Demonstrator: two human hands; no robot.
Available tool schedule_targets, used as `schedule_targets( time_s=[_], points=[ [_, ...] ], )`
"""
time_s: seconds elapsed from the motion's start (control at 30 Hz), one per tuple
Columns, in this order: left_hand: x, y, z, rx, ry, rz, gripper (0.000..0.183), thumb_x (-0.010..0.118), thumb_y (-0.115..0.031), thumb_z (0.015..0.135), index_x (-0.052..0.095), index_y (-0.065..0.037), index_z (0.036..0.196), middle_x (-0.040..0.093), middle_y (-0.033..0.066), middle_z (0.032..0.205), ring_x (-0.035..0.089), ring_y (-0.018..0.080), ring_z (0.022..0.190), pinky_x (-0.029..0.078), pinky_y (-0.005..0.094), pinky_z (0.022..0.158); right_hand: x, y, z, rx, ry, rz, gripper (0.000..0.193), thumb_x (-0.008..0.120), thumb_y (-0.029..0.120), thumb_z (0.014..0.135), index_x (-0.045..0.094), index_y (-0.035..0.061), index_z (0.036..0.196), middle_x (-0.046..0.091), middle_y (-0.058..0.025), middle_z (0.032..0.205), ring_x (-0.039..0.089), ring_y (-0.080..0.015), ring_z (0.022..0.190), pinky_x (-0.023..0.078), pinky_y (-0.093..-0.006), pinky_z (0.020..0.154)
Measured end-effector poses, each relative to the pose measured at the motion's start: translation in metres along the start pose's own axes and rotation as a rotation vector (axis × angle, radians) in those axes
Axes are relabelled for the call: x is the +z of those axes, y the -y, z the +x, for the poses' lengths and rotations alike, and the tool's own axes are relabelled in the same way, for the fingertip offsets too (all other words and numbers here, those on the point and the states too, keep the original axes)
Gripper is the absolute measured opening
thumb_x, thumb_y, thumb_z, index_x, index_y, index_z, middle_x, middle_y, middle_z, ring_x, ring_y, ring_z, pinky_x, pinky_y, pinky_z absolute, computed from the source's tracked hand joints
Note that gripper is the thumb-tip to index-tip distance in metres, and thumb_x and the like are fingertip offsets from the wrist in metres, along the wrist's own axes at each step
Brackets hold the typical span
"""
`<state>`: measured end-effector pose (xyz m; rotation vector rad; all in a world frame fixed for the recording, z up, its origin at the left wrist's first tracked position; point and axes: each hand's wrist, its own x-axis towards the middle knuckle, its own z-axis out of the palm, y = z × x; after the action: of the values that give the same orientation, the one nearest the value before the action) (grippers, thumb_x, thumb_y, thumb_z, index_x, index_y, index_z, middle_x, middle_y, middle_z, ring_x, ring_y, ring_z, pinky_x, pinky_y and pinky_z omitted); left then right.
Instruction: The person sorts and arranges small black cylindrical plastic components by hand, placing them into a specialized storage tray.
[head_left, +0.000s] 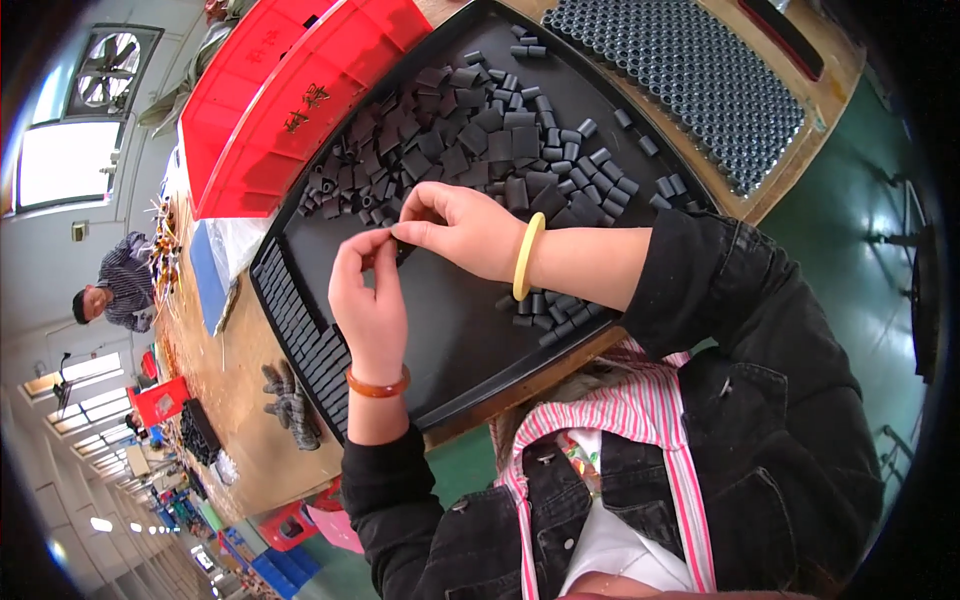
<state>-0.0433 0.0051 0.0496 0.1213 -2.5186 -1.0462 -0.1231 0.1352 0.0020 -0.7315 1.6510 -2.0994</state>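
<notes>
Over a black tray (440, 375), my left hand (370, 305) and my right hand (465, 232) meet fingertip to fingertip. Both are closed in a pinch. Whatever lies between the fingers is too small and too hidden to name. Beyond my hands spreads a heap of short black tubes (500, 140), some wide and some narrow. Beneath my right forearm lie more narrow black tubes (550, 315). Along the tray's left side, black pieces (300, 320) stand in neat rows, nearest my left hand.
Red plastic bins (280, 110) stand at the far left, against the tray. A rack of small round metallic parts (680, 80) lies at the far right. Dark gloves (290, 405) rest on the wooden table (240, 440) left of the tray. Another person (125, 280) is further left.
</notes>
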Motion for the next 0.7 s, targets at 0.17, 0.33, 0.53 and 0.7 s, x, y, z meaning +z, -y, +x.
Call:
schedule_targets(
  time_s=[0.17,0.33,0.53,0.7],
  points=[
    [0.005,-0.010,-0.020,0.208,-0.074,0.370,0.026,0.068,-0.004,0.079,0.064,-0.004,0.105,0.064,0.0081,0.094,0.060,0.0254,0.090,0.046,0.0354,0.082,0.001,0.007,-0.002,0.085,0.069,-0.138,0.019,0.064,0.018,0.089,0.059,0.0004,0.089,0.063,-0.0068,0.082,0.058,-0.0129,0.077,0.048,-0.0280,0.073],
    [0.010,-0.002,-0.027,0.264,-0.161,0.592,0.035,0.073,-0.012,0.075,0.064,-0.009,0.109,0.064,0.0048,0.101,0.059,0.0239,0.096,0.044,0.0365,0.084,0.000,0.009,-0.003,0.057,0.138,-0.206,0.017,0.065,0.016,0.087,0.059,-0.0001,0.088,0.064,-0.0088,0.082,0.059,-0.0138,0.078,0.049,-0.0286,0.072],
    [0.016,-0.002,-0.029,0.301,-0.228,0.732,0.034,0.073,-0.014,0.076,0.065,-0.010,0.110,0.064,0.0041,0.100,0.059,0.0230,0.095,0.044,0.0368,0.085,0.002,-0.001,-0.001,0.193,0.060,0.058,0.021,0.065,0.020,0.087,0.062,-0.0009,0.088,0.066,-0.0086,0.083,0.061,-0.0138,0.076,0.049,-0.0287,0.070],
    [0.015,0.004,-0.028,0.257,-0.246,0.610,0.032,0.072,-0.011,0.077,0.065,-0.008,0.109,0.063,0.0067,0.099,0.059,0.0241,0.093,0.046,0.0355,0.082,-0.002,0.013,-0.002,0.420,0.085,0.245,0.012,0.056,0.010,0.085,0.058,0.0029,0.094,0.056,-0.0005,0.080,0.051,-0.0087,0.072,0.043,-0.0220,0.065]
  ],
)
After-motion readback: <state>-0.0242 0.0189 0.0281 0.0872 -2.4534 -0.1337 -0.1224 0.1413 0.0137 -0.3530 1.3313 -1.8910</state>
